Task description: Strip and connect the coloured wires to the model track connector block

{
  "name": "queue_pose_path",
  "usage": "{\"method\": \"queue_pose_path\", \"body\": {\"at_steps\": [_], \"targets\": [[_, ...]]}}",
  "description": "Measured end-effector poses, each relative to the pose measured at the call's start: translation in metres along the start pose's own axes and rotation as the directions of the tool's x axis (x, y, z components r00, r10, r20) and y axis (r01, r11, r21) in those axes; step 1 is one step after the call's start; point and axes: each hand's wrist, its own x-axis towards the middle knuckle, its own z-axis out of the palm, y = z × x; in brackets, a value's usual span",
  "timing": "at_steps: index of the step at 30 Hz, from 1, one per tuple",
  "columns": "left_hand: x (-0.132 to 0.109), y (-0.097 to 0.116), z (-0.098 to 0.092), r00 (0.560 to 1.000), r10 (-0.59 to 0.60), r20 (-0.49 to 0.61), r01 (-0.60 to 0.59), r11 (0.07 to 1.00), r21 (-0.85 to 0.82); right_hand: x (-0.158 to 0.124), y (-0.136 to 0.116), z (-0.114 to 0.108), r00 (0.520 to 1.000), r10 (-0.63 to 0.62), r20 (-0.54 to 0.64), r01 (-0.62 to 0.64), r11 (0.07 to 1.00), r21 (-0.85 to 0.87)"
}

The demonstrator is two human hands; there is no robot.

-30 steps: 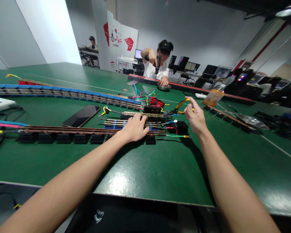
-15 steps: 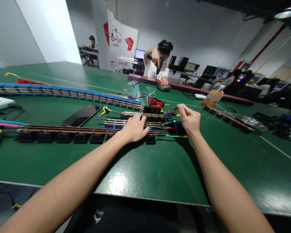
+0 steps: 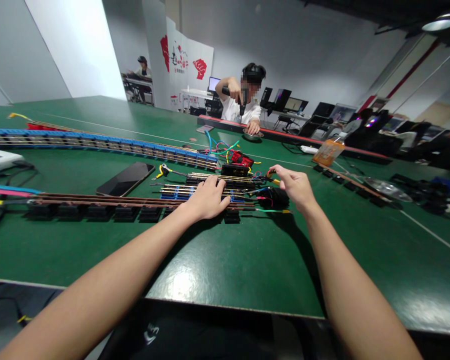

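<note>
My left hand [image 3: 208, 198] lies palm down on a stack of copper rails with black and blue blocks [image 3: 210, 190], its fingers curled over the bars. My right hand [image 3: 295, 188] is closed in a pinch at the right end of the rails, on a yellow wire end [image 3: 273, 178] among coloured wires beside a black block [image 3: 275, 197]. A green wire [image 3: 270, 210] lies on the table under the hand.
A long brown rail with black blocks [image 3: 90, 202] runs left. A blue rail [image 3: 97, 142] curves behind it. A phone [image 3: 125, 178], yellow-handled pliers [image 3: 164, 171] and a red tool [image 3: 242, 159] lie nearby. Across the green table [image 3: 247, 260] a person [image 3: 243, 100] holds a driver.
My right hand came down and left from above the table to the wire bundle at the rails' right end. The left hand stayed on the rails.
</note>
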Motion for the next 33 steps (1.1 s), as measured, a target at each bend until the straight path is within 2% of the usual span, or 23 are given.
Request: {"method": "queue_pose_path", "body": {"at_steps": [6,11,19,26,29,33], "targets": [[0.000,-0.001,0.001,1.000,0.001,-0.001,-0.001,1.000,-0.012,0.003,0.005,0.001,0.988,-0.134,0.080,0.131,0.991,0.035],[0.001,-0.001,0.001,1.000,-0.001,0.002,0.001,1.000,-0.016,0.000,0.007,-0.002,0.979,-0.136,0.150,0.140,0.990,-0.016],[0.002,-0.001,0.005,0.999,-0.008,-0.035,0.008,1.000,-0.010,-0.004,0.014,-0.006,0.966,-0.120,0.228,0.172,0.959,-0.223],[0.003,-0.001,0.006,0.997,-0.012,-0.070,0.014,1.000,0.021,-0.010,0.004,-0.004,0.953,-0.092,0.289,0.214,0.880,-0.425],[0.003,-0.001,0.006,0.997,-0.023,-0.073,0.025,0.999,0.023,-0.012,0.000,-0.002,0.947,-0.112,0.302,0.251,0.842,-0.478],[0.003,-0.001,0.006,0.996,-0.038,-0.075,0.039,0.999,0.013,-0.014,-0.002,0.002,0.933,-0.171,0.317,0.333,0.748,-0.574]]}}
